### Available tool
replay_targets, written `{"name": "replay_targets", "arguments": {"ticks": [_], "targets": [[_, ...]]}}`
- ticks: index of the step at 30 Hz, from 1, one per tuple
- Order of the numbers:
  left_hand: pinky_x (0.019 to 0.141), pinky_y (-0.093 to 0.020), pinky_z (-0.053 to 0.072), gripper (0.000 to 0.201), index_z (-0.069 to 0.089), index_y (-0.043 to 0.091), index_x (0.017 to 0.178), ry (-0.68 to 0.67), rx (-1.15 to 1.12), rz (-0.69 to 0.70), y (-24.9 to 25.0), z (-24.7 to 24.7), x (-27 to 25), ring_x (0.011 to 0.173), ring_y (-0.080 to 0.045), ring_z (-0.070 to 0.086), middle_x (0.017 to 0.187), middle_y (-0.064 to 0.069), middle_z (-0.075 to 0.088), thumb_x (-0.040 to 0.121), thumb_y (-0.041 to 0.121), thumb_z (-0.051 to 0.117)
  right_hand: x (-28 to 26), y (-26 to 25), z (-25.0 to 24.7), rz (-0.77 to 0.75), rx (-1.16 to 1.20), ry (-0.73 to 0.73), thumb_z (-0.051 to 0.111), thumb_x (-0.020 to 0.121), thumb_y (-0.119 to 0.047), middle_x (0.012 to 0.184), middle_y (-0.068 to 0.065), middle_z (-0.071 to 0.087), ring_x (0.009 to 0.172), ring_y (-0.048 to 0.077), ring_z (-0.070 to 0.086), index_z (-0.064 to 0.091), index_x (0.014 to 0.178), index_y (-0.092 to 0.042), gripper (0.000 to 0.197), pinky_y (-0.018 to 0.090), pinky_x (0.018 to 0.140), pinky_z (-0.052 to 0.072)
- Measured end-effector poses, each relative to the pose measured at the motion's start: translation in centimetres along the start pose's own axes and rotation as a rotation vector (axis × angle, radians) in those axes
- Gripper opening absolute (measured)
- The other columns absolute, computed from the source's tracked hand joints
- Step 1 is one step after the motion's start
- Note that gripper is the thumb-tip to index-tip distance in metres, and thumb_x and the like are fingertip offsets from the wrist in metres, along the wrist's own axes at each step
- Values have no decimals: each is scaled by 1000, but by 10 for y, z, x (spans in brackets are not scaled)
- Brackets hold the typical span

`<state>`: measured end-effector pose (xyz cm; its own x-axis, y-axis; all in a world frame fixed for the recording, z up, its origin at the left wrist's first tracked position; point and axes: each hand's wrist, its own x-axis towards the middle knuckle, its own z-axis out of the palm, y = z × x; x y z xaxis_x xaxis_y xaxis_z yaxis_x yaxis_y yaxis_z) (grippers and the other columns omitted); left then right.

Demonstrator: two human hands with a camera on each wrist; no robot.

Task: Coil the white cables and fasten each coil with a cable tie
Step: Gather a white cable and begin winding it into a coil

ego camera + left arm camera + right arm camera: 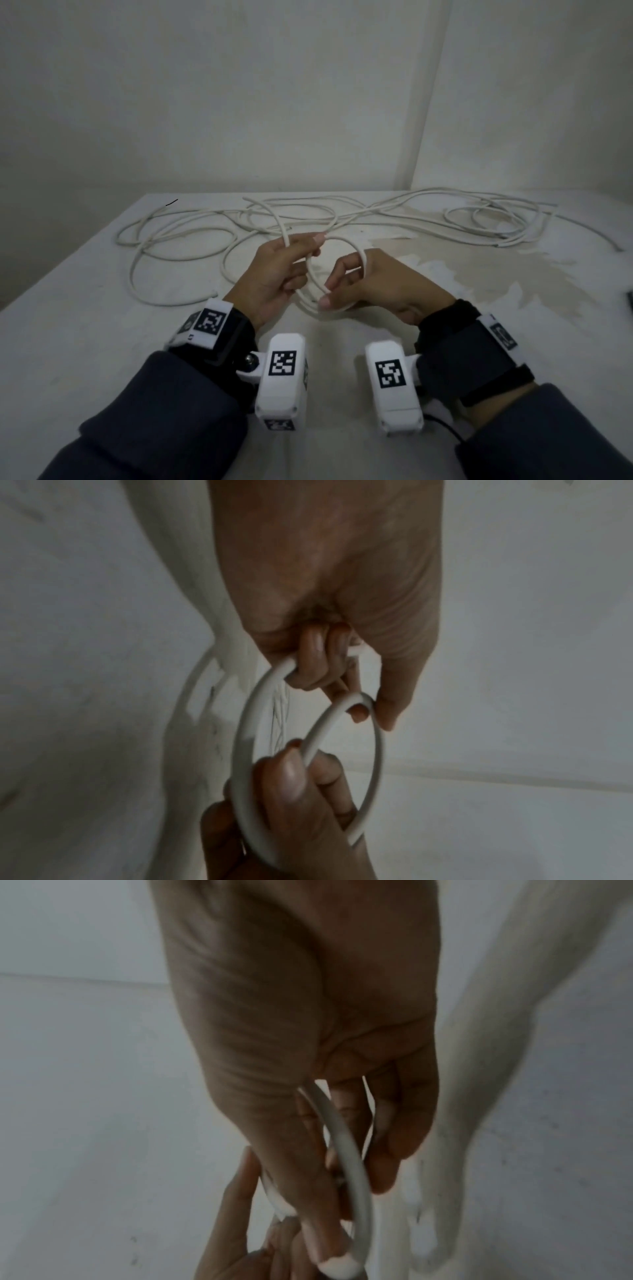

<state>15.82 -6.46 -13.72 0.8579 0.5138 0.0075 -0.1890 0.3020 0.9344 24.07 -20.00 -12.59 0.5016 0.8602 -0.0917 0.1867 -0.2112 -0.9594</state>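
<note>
No readable text; only coded square markers [283, 363] on the wrist cameras.

- The white cable [342, 240] has a smooth, matt, plastic-looking sheath, seen close in the left wrist view [245, 723].
- The table [102, 342] has a matt, off-white painted-looking top, with a patchy tan stain [513, 277] where the finish looks worn.
- The sleeves [164, 411] are dark, soft cloth.
- The wrist units [282, 377] are smooth white plastic.
</note>
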Motion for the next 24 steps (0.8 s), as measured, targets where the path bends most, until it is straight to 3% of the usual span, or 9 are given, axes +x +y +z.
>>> {"name": "replay_targets", "arguments": {"ticks": [3,5,8,10,13,16,18,21,24], "targets": [[32,-12,22,13,60,-2,99,44,-115,9,2,2,2,34,-2,29,66,2,52,90,6,55,1,-1,-5,-40,31,131,83,64,1,57,1,63,58,10,57,67,62,-13,22,21,61,48],[35,-12,32,12,61,-3,95,65,-205,-10,3,2,4,37,-2,36,63,3,58,91,3,50,3,0,-11,-76,127,214,82,67,1,57,-1,62,55,7,57,68,64,-12,19,20,58,47],[48,-14,48,14,63,-1,92,63,-264,-41,1,2,6,47,-5,52,67,-1,59,93,2,49,6,5,-17,-137,323,307,77,73,-2,64,0,65,62,8,59,69,72,-11,12,19,62,46],[57,-15,53,13,63,1,90,22,-274,-54,0,3,5,56,-8,56,70,-3,61,94,3,50,8,6,-18,-158,485,345,73,78,-3,65,3,62,60,9,55,70,74,-8,7,16,58,45],[68,-18,53,14,63,7,87,-74,-188,-80,-4,4,3,69,-9,57,77,-1,67,93,2,51,11,8,-20,-175,686,374,70,82,-9,68,3,60,62,10,52,71,77,-8,6,16,59,45],[72,-19,56,12,63,4,90,-130,-156,-115,-8,4,0,70,-9,63,80,-4,70,91,-2,52,12,7,-18,-167,777,330,66,86,-16,71,1,64,70,12,59,73,76,-12,12,24,72,49],[73,-18,57,11,64,3,91,-152,-114,-118,-9,5,-2,73,-9,66,82,-5,70,89,-3,54,12,5,-14,-162,851,308,60,90,-17,70,2,65,71,13,62,71,80,-10,17,27,70,53],[73,-17,56,11,66,2,93,-182,-40,-126,-9,7,-6,77,-8,68,87,-6,71,88,-3,57,14,1,-7,-173,974,288,49,98,-18,60,1,52,54,11,55,62,89,-4,21,26,56,54],[76,-24,58,19,64,-4,106,-139,-109,-177,-6,9,-5,82,-16,68,101,-14,70,91,2,56,19,4,-6,-170,1003,355,42,102,-19,52,-4,38,42,7,40,58,92,-5,24,24,53,52]]}}
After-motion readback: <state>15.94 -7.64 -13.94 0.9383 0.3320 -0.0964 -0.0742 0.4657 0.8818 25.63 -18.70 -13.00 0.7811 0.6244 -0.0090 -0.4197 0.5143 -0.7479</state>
